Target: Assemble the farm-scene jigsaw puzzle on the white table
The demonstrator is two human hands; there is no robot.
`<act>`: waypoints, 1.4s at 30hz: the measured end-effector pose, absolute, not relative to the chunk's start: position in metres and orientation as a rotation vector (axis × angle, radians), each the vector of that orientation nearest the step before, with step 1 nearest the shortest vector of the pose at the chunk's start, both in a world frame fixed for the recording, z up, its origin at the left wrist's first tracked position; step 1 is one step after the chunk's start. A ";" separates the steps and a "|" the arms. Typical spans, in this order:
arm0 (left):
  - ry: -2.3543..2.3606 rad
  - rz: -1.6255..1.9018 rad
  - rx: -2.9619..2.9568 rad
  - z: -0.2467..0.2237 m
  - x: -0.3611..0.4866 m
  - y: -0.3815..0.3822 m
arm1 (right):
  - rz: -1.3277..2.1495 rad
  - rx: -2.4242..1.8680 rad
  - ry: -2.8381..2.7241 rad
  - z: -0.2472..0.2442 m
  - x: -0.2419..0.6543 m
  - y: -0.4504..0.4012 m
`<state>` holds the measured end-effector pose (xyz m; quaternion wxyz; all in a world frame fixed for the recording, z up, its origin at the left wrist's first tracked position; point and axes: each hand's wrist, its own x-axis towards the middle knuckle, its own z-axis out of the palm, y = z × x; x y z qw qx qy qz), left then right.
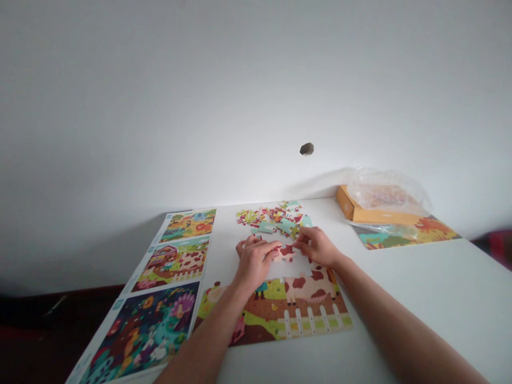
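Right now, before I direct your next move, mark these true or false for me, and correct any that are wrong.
1. Your left hand and right hand both touch the cow-patterned puzzle pieces. True.
2. The loose puzzle pieces lie to the right of the orange cardboard box. False: they lie in a heap beyond your hands, to the left of the box.
3. A clear plastic bag lies on the orange cardboard box. True.
4. The column of three printed picture sheets lies to the right of your hands. False: it lies to their left.
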<state>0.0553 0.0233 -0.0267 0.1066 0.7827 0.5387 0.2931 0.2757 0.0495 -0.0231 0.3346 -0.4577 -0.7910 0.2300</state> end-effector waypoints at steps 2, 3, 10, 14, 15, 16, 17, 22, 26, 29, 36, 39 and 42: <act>1.593 0.863 2.306 -0.027 0.055 0.023 | 0.560 -1.198 -2.071 -0.024 0.276 0.050; 1.595 0.862 2.306 -0.027 0.055 0.023 | 0.547 -1.197 -2.074 -0.025 0.276 0.050; 1.601 0.871 2.307 -0.027 0.055 0.024 | 0.578 -1.189 -2.066 -0.026 0.275 0.050; 1.611 0.865 2.314 -0.027 0.055 0.024 | 0.588 -1.189 -2.055 -0.026 0.274 0.050; 1.612 0.865 2.314 -0.027 0.055 0.024 | 0.592 -1.188 -2.054 -0.026 0.274 0.050; 1.610 0.863 2.314 -0.027 0.055 0.024 | 0.596 -1.189 -2.054 -0.026 0.274 0.050; 1.608 0.862 2.314 -0.027 0.055 0.024 | 0.599 -1.191 -2.053 -0.026 0.274 0.050; 1.610 0.857 2.311 -0.027 0.055 0.023 | 0.610 -1.204 -2.050 -0.027 0.274 0.050; 1.602 0.861 2.301 -0.028 0.055 0.024 | 0.627 -1.204 -2.048 -0.028 0.274 0.050; 1.600 0.862 2.294 -0.029 0.055 0.024 | 0.632 -1.207 -2.052 -0.028 0.274 0.050; 1.602 0.865 2.295 -0.028 0.055 0.025 | 0.626 -1.220 -2.054 -0.028 0.274 0.050; 1.598 0.866 2.294 -0.027 0.055 0.024 | 0.643 -1.230 -2.053 -0.027 0.274 0.050; 1.594 0.869 2.295 -0.028 0.054 0.024 | 0.655 -1.231 -2.051 -0.027 0.274 0.050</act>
